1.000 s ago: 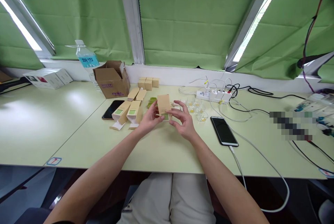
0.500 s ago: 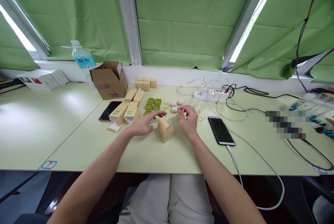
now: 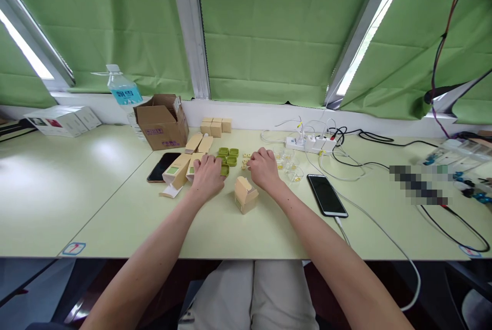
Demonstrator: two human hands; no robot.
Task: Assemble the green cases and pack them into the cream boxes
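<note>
Head view shows both hands stretched forward over the pale green surface [image 3: 115, 202], palms down. The left hand [image 3: 207, 176] rests with its fingers at the near edge of a cluster of small green trays [image 3: 228, 156]; one tray [image 3: 225, 169] sits just beside the fingertips and seems to touch them. Whether that hand pinches anything cannot be told, since the fingers curl away from the camera. The right hand [image 3: 263, 168] lies close to the right of the trays, its fingers reaching toward tiny tan pieces [image 3: 245, 162] lying between the two hands; its grip is likewise hidden, though nothing shows lifted in it. A small tan carton [image 3: 245, 194] with its top flap raised stands free on the surface, nearer the person than both hands and between the wrists, touched by neither. The trays lie ahead of the left hand and to the left of the right hand, so the left is nearer to them. Left of the left hand lie flat tan sleeves with green windows [image 3: 177, 170], then a dark phone [image 3: 163, 166] and a brown cardboard box [image 3: 161, 121]. Another phone [image 3: 326, 194] on a white cable lies well right of the right hand.
</note>
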